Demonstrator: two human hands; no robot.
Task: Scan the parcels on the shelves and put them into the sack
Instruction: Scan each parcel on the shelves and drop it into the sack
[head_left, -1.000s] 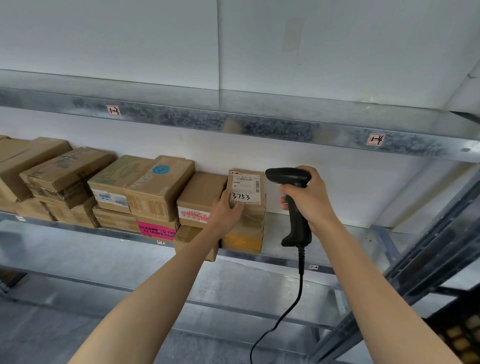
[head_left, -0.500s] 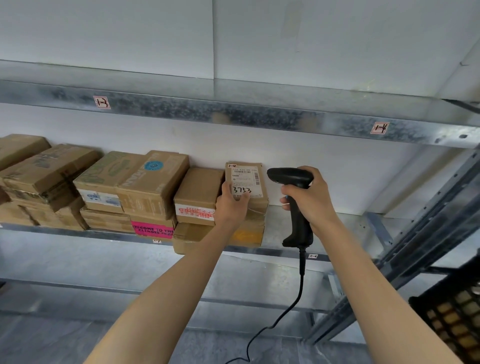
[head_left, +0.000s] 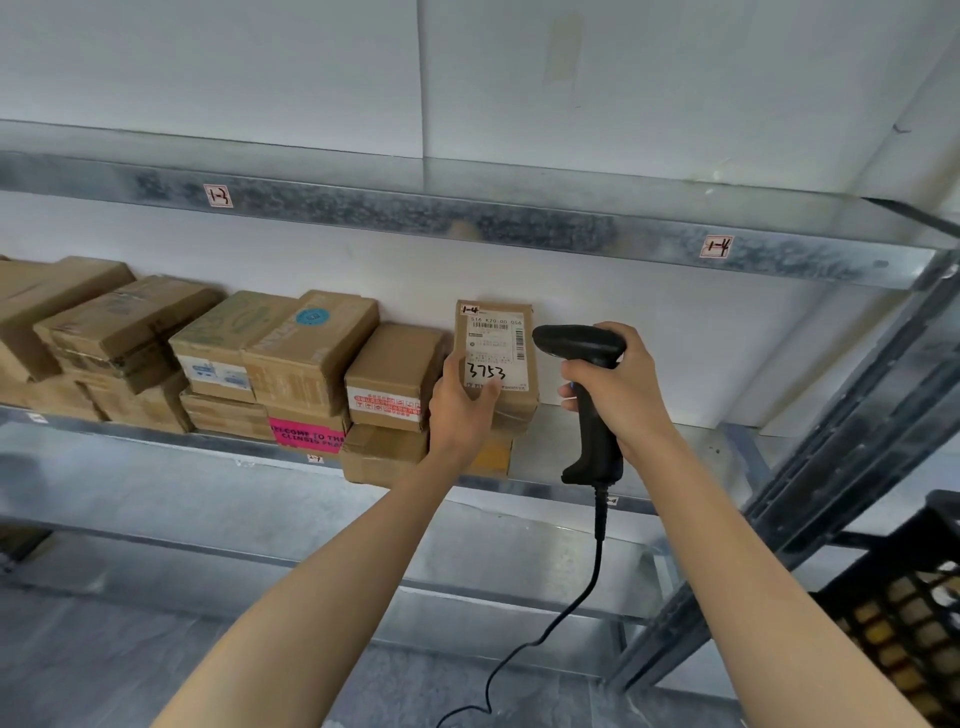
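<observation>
My left hand (head_left: 464, 410) grips a small brown parcel (head_left: 497, 345) with a white label marked 3753, holding it upright above the shelf with the label facing me. My right hand (head_left: 618, 387) grips the black corded barcode scanner (head_left: 584, 358), whose head points left at the label's right side. Beneath the held parcel a box with a yellow patch (head_left: 493, 457) lies on the metal shelf (head_left: 649, 447). No sack is in view.
Several cardboard boxes (head_left: 306, 353) are stacked along the shelf to the left, one with a pink label (head_left: 306, 436). An upper shelf beam (head_left: 467, 218) carries tags 1-3 and 1-4. A black crate (head_left: 904, 618) and a dark rack upright stand at right. The scanner cable hangs down.
My left hand has lifted the 3753 parcel off the box with the yellow patch and tilted its label toward me, closer to the scanner head. The scanner hand has stayed nearly still.
</observation>
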